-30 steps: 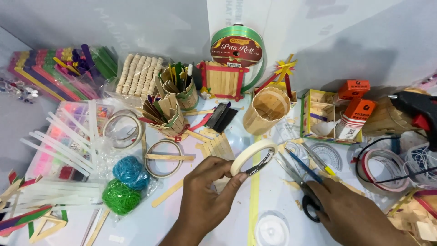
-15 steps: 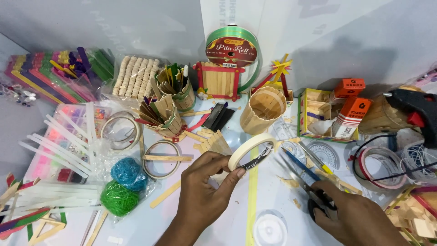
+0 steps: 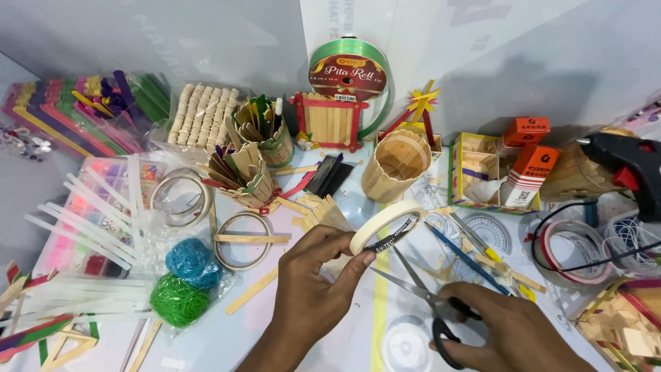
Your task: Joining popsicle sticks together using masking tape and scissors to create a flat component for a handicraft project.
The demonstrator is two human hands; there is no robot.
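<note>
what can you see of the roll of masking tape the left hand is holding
The roll of masking tape is a cream paper ring on a dark inner core with pale print. It is held tilted above the cluttered table, its open centre facing down and right. The left hand pinches its lower left edge between thumb and fingers. The open blades of the scissors, held by the right hand, point at it from just below.

Bright, even light falls from above onto the white table (image 3: 330,344), which shows soft glare patches. A broad dim shadow lies on the wall (image 3: 537,89) at upper right. Focus is sharp at centre; the edges bow slightly, and the hot glue gun (image 3: 630,165) looks a little soft.
</note>
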